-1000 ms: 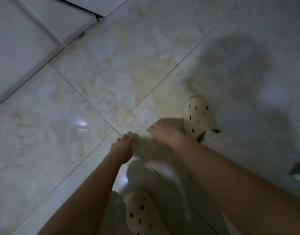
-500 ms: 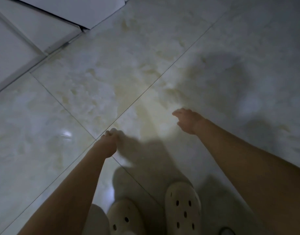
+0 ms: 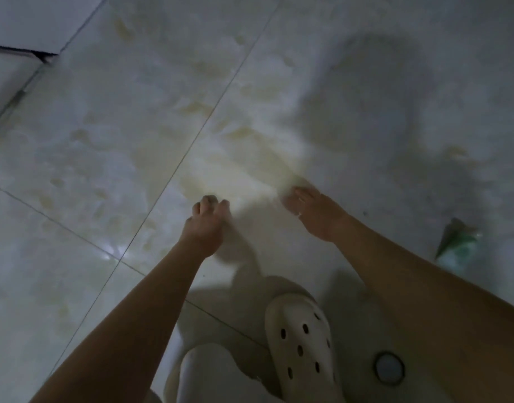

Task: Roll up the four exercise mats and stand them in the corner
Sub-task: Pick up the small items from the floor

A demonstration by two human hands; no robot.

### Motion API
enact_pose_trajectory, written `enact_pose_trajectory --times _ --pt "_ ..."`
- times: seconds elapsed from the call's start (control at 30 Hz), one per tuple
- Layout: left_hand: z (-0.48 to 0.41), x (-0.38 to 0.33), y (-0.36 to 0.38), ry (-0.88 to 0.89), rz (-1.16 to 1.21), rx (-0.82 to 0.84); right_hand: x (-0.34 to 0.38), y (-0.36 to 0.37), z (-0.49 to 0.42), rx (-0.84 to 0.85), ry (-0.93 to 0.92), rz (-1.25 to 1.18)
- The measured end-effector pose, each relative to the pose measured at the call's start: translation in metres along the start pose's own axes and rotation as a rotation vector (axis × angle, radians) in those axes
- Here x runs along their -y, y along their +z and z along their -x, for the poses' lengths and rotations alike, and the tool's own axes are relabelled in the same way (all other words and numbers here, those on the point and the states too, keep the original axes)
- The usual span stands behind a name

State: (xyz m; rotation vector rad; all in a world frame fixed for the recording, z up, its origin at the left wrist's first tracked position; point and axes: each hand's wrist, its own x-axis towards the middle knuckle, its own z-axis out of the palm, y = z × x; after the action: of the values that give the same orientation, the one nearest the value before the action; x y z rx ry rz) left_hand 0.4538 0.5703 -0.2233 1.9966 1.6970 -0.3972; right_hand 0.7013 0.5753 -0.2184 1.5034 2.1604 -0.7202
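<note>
Pale glossy floor tiles (image 3: 104, 146) on every side of the cream clog (image 3: 301, 344), marbled white and yellowish, with thin grout lines crossing just left of it. Far up and left of the clog, a strip of plain white tiling (image 3: 20, 21) with a dark gap along its edge; wall or step, cannot tell. Above and right of the clog, a broad grey shadow (image 3: 395, 97) on the floor.

Right forearm in from the lower right corner, passing the clog's right side. Right hand (image 3: 314, 213) above the clog, palm down, fingers stretched forward and close together, blurred at the tips, holding nothing. Left forearm in from the lower left, passing left of the clog. Left hand (image 3: 206, 225) up and left of the clog, fingers loosely curled, a little apart, nothing in them.

Clog toe-forward, round holes in its upper. Just left of and below it, a pale rounded shape (image 3: 209, 373); trouser leg or second shoe, cannot tell. Right of the clog, near the frame edge, a small blurred green-and-white thing (image 3: 456, 245). Just right of the clog's heel, a small round disc (image 3: 389, 369) with a dark rim, set in the floor.

Of the exercise mats, whereabouts not to be told from this view
</note>
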Motion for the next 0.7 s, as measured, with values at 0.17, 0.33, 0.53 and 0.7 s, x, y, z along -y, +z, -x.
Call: enact_pose_trajectory --times 0.17,0.33,0.53,0.7 --pt "-0.011 -0.048 0.003 0.101 -0.049 0.059 -0.023 0.019 0.042 0.036 0.051 -0.076" --pt "-0.015 -0.103 0.012 0.225 -0.085 0.108 -0.054 0.045 0.100 -0.178 0.187 -0.213" --pt "-0.018 -0.174 0.036 0.426 -0.225 0.118 -0.092 0.082 0.168 -0.334 0.509 -0.146" --pt "-0.017 -0.228 0.052 0.460 -0.244 0.144 -0.100 0.125 0.206 -0.189 0.768 -0.241"
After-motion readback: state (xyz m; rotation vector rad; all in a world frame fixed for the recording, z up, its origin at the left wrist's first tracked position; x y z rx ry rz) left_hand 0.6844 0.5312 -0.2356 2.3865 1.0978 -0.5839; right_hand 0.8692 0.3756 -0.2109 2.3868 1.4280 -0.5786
